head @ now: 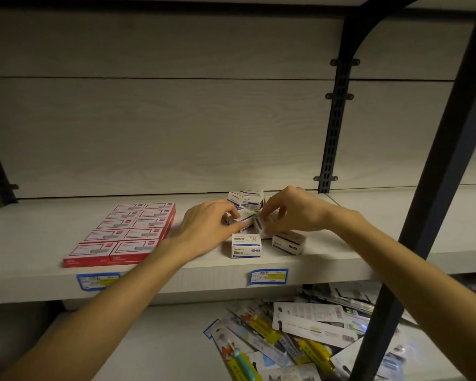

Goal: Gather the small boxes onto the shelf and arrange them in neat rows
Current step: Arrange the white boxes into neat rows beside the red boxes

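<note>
Both forearms reach in from below, over the shelf (39, 232) edge, and meet at a loose heap of small boxes.

Far left: red boxes (124, 232), 10 on top in 2 neat columns of 5, flat, touching one another; a second layer seems to lie beneath at the back.

Left hand (204, 226): palm down, fingers curled, its grip pinching a white box (243, 217) at the heap's left side.

Right hand (294, 213): knuckles up, fingertips bent down, its grip closed on another tilted white box (260, 226).

White boxes with blue bands and print: about 7 visible, jumbled mid-shelf; exact count hidden by the hands. Front box (245, 245) stands square near the shelf edge, apart from the heap.

2 blue price tags (268, 276) on the shelf lip.
</note>
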Demonstrator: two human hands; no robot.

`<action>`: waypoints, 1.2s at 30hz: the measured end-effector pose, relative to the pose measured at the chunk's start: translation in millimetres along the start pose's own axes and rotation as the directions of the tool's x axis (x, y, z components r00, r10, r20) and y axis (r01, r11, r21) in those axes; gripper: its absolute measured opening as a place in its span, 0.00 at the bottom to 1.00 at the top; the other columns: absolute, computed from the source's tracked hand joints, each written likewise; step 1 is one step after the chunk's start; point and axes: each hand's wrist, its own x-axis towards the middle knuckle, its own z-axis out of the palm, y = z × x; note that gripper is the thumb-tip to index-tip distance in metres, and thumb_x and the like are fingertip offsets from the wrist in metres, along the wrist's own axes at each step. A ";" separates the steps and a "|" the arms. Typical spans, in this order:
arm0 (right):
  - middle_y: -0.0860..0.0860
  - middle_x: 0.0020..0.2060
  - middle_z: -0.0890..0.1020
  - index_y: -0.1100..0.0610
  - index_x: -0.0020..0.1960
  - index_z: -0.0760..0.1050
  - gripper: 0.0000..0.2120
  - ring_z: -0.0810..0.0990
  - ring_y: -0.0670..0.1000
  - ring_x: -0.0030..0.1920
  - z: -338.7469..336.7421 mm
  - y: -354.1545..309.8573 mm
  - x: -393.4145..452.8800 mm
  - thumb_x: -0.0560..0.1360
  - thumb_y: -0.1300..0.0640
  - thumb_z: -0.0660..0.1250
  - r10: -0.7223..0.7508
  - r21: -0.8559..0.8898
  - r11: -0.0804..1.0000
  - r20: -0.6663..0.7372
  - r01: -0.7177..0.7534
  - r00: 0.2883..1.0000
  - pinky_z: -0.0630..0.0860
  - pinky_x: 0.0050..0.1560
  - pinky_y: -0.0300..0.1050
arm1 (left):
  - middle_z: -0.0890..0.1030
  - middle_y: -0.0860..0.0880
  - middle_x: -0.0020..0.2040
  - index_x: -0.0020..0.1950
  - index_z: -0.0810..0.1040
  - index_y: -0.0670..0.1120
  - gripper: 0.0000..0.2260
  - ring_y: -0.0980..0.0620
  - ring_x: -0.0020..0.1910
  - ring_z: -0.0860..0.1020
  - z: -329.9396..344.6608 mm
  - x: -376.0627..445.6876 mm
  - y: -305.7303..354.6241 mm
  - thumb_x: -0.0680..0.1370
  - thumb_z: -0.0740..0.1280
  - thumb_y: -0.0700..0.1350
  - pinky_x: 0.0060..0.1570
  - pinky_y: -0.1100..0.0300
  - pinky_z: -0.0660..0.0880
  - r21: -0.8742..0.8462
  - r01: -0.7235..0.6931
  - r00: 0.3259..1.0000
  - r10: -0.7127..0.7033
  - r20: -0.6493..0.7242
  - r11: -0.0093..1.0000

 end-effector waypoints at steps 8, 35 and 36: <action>0.44 0.48 0.83 0.48 0.56 0.81 0.27 0.81 0.45 0.46 17.0 12.2 -9.4 0.64 0.32 0.73 0.199 0.168 0.969 -0.115 -0.179 0.973 0.81 0.47 0.45 | 0.84 0.59 0.49 0.53 0.83 0.55 0.08 0.62 0.46 0.81 5.4 2.6 -9.3 0.75 0.75 0.49 0.51 0.54 0.82 -0.188 0.049 0.999 -0.046 0.020 0.981; 0.39 0.54 0.81 0.47 0.64 0.77 0.24 0.79 0.38 0.53 35.9 21.6 -77.8 0.70 0.43 0.75 0.090 0.352 0.936 -0.236 -0.001 0.968 0.78 0.50 0.42 | 0.68 0.63 0.72 0.69 0.75 0.58 0.29 0.65 0.70 0.68 -7.2 -36.2 1.1 0.73 0.65 0.71 0.69 0.54 0.71 -0.288 -0.007 0.984 0.058 0.168 0.958; 0.38 0.56 0.81 0.46 0.63 0.77 0.22 0.78 0.37 0.55 36.0 21.2 -75.6 0.71 0.45 0.75 0.048 0.355 0.934 -0.218 0.033 0.975 0.77 0.52 0.42 | 0.70 0.63 0.70 0.69 0.75 0.56 0.29 0.65 0.67 0.70 -9.0 -36.7 4.3 0.73 0.65 0.70 0.68 0.55 0.72 -0.282 -0.008 0.986 0.055 0.160 0.959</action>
